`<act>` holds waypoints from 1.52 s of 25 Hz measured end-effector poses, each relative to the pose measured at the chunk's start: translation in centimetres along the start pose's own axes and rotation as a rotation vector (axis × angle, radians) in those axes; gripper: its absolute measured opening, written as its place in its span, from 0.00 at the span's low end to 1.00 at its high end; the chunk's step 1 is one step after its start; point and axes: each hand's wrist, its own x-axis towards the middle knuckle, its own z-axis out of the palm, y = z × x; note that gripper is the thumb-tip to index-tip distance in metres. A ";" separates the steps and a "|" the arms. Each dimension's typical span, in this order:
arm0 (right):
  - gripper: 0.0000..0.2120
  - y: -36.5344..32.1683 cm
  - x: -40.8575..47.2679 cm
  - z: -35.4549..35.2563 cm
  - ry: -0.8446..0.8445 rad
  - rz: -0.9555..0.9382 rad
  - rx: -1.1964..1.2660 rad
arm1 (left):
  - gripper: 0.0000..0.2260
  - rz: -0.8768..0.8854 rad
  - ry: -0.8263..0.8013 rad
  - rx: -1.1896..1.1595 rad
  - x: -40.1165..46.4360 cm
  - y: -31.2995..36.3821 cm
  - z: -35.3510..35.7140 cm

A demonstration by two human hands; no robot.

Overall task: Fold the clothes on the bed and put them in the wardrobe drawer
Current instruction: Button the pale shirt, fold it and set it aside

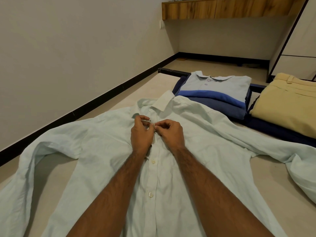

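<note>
Pale mint button-up shirt (95, 151) lies face up on the bed (51, 170), front toward the camera, both long sleeves spread out to either side. Collar sits at the far end, one collar point turned up. Two buttons low on the placket are fastened (third, near the wrists, partly hidden).

Left hand (141, 134) pinches the left edge of the placket just below the collar, fingers curled round the fabric. Right hand (171, 132) pinches the opposite edge, thumb and forefinger closed on the cloth at a small button; fingertips of both hands nearly touching.

Beyond the collar, toward the foot of the bed: folded light-blue polo shirt (220, 88) with a blue chest stripe, resting on top of a folded navy garment (227, 108). Just beside that stack, to the right: folded beige trousers (287, 100), lying on dark blue cloth (273, 130).

Wall (77, 48) with black skirting runs along the left. Wooden shelf (222, 9) mounted high at the far end.
</note>
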 end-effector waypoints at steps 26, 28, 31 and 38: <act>0.03 -0.6 1.6 1.9 0.163 0.089 -0.118 | 0.15 0.067 -0.183 0.328 4.0 -0.6 -1.1; 0.04 -0.5 1.6 1.6 0.145 0.101 -0.038 | 0.06 0.152 -0.182 0.544 5.0 0.0 -2.1; 0.05 -0.5 1.2 1.3 0.096 0.119 0.061 | 0.07 0.259 -0.062 0.673 4.6 0.2 -3.0; 0.06 -4.4 -2.9 0.9 0.109 0.256 0.303 | 0.07 0.375 -0.041 0.545 0.6 2.3 -5.6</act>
